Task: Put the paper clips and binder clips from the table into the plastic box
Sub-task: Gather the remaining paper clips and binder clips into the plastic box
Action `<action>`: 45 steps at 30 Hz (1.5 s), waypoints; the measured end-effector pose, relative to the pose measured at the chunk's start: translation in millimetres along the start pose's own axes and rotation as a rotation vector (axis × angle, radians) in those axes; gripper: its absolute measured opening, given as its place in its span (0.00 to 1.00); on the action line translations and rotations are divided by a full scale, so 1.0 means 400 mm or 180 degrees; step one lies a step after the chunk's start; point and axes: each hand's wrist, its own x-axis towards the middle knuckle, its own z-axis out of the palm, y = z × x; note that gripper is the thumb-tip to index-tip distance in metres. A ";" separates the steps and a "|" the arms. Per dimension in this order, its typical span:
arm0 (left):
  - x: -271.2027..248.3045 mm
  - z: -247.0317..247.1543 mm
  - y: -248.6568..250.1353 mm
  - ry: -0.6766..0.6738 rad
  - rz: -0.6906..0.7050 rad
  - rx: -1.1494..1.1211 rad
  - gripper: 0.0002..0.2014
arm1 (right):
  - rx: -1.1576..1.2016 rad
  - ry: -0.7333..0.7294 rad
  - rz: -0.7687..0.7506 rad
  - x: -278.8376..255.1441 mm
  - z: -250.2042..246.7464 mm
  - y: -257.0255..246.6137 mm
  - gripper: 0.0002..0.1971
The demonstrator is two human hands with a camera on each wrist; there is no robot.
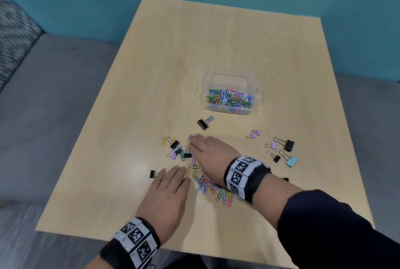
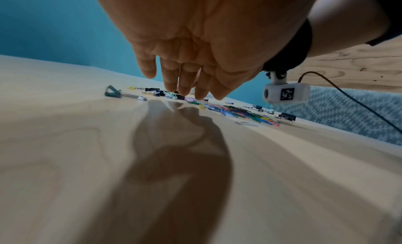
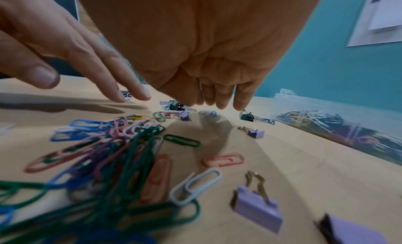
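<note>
Tabletop paper clips (image 1: 207, 184) between flat hands (image 1: 167, 195)

sleeve (image 1: 337, 232): dark navy, apparently | wristbands (image 1: 244, 174): black, white fiducial-tag panels

**Clutter at the near edge, open wood beyond**

The far half of the table (image 1: 216, 37) lies bare, as does its left strip. The plastic box (image 1: 230, 95) stands open-topped at centre, reachable from above. A black binder clip (image 1: 203, 124) lies just before its near wall. The pile of paper clips (image 1: 211, 186) fills the gap between the left hand (image 1: 171, 190) and the right hand (image 1: 207, 147). Scattered binder clips (image 1: 281, 149) dot the right side, with bare wood between them.
</note>
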 end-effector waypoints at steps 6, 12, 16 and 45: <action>0.095 0.005 -0.030 -0.0135 -0.0053 0.0162 0.24 | -0.0256 -0.0268 0.0070 0.000 0.003 0.005 0.33; 0.159 -0.008 -0.042 -0.0238 0.0005 0.0200 0.25 | -0.0326 -0.0528 0.0282 -0.100 0.020 -0.013 0.37; 0.203 -0.031 -0.054 -0.0123 -0.0105 -0.0091 0.24 | -0.0038 -0.0504 0.0479 -0.153 0.061 -0.049 0.38; 0.077 -0.047 -0.023 -0.0175 -0.0007 -0.0045 0.21 | 0.0167 0.0280 0.0240 -0.110 0.061 -0.058 0.32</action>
